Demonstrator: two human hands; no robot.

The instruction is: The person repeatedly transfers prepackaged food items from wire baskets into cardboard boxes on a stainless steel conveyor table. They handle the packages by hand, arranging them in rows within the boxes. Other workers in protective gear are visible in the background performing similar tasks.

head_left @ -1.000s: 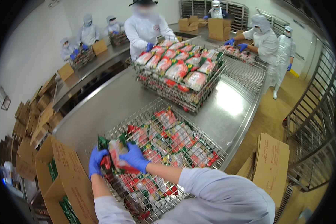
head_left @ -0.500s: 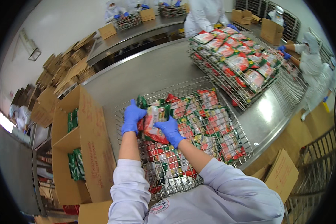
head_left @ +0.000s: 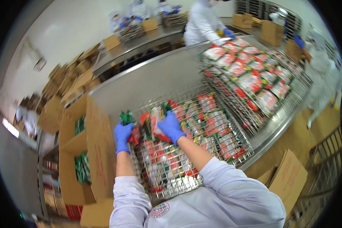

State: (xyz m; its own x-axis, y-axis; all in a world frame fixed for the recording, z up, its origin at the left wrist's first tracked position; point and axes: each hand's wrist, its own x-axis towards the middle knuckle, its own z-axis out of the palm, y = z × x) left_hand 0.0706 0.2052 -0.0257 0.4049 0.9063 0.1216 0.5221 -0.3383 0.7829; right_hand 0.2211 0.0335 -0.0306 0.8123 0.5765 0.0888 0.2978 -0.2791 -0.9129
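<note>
Steel surface (head_left: 152,81): bare stretch beyond your wire basket (head_left: 201,178), whose left edge sits just beside the open carton (head_left: 98,152). Your left hand (head_left: 123,136) and right hand (head_left: 170,126), fingers clenched, grasp a packet bundle (head_left: 150,123) over the basket's left corner.

Hands in blue gloves: two, a left hand (head_left: 123,135) and a right hand (head_left: 170,127), both the person's own.
Wire trays of packets: one near wire tray (head_left: 231,125), one far stack of trays (head_left: 250,114), and two small trays at the back, too blurry to count well.
Open cardboard box (head_left: 98,152) by the left hand: one.
Packets: too many to count.
Other people: about five.
Steel table (head_left: 155,76): one.
</note>
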